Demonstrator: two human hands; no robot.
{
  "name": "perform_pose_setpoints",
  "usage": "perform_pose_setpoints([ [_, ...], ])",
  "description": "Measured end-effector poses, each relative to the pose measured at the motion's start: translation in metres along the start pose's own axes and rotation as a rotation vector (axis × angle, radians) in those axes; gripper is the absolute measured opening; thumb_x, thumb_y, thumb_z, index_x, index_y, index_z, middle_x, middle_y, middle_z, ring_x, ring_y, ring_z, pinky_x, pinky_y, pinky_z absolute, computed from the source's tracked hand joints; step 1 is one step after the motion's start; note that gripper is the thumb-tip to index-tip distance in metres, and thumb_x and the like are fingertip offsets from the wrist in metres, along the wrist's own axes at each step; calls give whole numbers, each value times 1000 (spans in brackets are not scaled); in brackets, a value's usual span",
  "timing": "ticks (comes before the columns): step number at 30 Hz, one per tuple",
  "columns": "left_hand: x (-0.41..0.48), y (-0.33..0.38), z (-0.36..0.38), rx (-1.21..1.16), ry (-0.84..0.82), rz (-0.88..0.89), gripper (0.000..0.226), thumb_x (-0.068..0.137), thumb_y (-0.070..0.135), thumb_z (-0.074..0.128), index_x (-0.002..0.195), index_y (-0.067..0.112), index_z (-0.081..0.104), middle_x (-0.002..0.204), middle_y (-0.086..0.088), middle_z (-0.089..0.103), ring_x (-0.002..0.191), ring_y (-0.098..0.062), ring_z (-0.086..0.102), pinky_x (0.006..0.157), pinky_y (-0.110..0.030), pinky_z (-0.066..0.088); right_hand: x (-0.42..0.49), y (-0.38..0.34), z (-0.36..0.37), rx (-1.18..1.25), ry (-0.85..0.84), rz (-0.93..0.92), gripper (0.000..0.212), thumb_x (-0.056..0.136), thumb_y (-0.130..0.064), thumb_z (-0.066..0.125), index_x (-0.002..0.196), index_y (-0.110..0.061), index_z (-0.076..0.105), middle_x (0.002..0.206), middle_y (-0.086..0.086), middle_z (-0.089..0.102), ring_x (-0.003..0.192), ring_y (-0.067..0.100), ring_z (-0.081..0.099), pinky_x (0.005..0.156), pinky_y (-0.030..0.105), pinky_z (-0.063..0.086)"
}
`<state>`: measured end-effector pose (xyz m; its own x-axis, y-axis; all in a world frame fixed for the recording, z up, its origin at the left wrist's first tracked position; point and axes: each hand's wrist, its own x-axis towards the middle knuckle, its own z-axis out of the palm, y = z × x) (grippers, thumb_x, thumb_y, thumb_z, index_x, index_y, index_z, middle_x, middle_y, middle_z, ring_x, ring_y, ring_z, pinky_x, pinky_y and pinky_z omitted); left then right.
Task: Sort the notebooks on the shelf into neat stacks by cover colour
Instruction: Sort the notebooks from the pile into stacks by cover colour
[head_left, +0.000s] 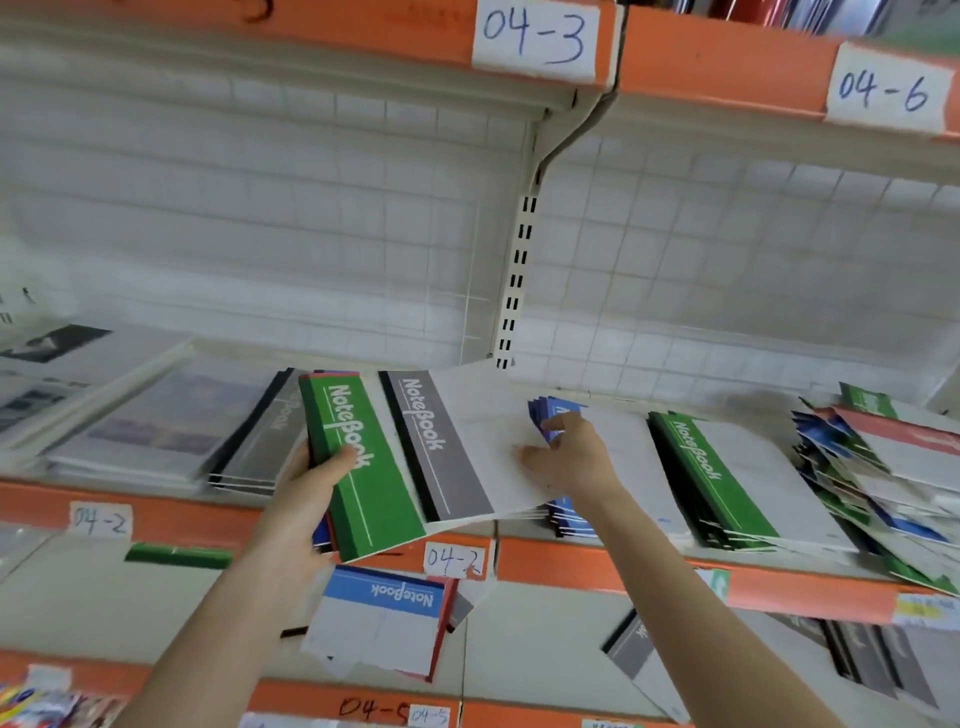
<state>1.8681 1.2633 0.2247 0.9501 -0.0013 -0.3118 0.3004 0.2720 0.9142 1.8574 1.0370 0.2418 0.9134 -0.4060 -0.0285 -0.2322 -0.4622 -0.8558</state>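
Grey notebook (457, 447): your right hand (569, 460) pinches its right edge, thumb on top; grey stack (260, 441) lies leftward, behind your left hand (306, 483), clamped round the green-topped bundle (376, 483).

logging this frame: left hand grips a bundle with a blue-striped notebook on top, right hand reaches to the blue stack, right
Not quite. In the head view the bundle in the left hand is topped by a green-striped notebook, not blue-striped. The right hand does reach to the blue stack.
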Motion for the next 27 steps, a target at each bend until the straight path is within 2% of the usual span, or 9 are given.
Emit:
perform_pose_setpoints([
  [3,3,9,-27,-17,83,23,27,91,13,56,113,29,52,93,-5,63,73,-18,58,59,-28,41,6,-2,11,-24,-47,-10,14,81,-4,59,71,-10,51,60,-2,46,57,18,48,48,20,39],
  [5,7,14,-45,-17,111,22,31,89,8,55,115,25,53,100,-7,64,78,-22,60,59,-30,43,8,-6,23,-31,-48,0,12,83,-4,55,73,-8,50,62,0,47,54,14,44,40,16,34],
  [9,12,23,-83,-51,119,-5,34,89,2,51,116,21,51,90,-7,63,78,-26,60,64,-37,47,10,-22,53,35,-25,-6,23,85,1,47,68,-12,43,69,2,48,62,16,46,55,24,37],
  [12,20,32,-116,-55,125,6,35,88,-1,49,115,22,51,89,-5,62,78,-24,59,61,-34,44,9,-39,80,2,24,-34,6,87,-1,49,90,-5,53,87,8,58,86,28,57,68,32,47],
  [15,30,43,-147,-22,144,8,35,88,-2,50,114,22,51,90,-6,63,75,-23,59,58,-31,41,12,-52,110,-183,67,-64,37,87,-3,51,123,3,47,114,20,60,108,35,55,85,35,45],
  [18,40,53,-176,-11,144,-3,33,89,0,52,115,20,52,87,-5,62,73,-21,58,57,-30,41,13,-61,137,-387,84,-100,37,90,-6,48,126,2,45,118,21,59,110,35,55,82,31,43],
  [22,52,66,-210,18,121,-35,32,88,1,53,117,15,54,87,-7,63,73,-22,59,57,-31,41,7,-73,168,-642,103,-86,27,92,-19,47,114,-4,51,111,13,60,101,30,57,71,29,41],
  [25,60,72,-229,53,84,-14,32,87,1,55,114,19,54,91,-7,65,76,-23,61,58,-31,43,0,-85,188,-738,102,-82,27,93,-27,48,109,-7,54,101,8,61,94,27,59,67,29,41],
  [27,61,76,-238,73,50,3,32,87,1,55,112,22,54,88,-4,65,76,-23,62,59,-31,43,-4,-90,196,-792,76,-66,31,94,-31,45,114,-9,52,104,7,58,98,27,58,69,29,40],
])
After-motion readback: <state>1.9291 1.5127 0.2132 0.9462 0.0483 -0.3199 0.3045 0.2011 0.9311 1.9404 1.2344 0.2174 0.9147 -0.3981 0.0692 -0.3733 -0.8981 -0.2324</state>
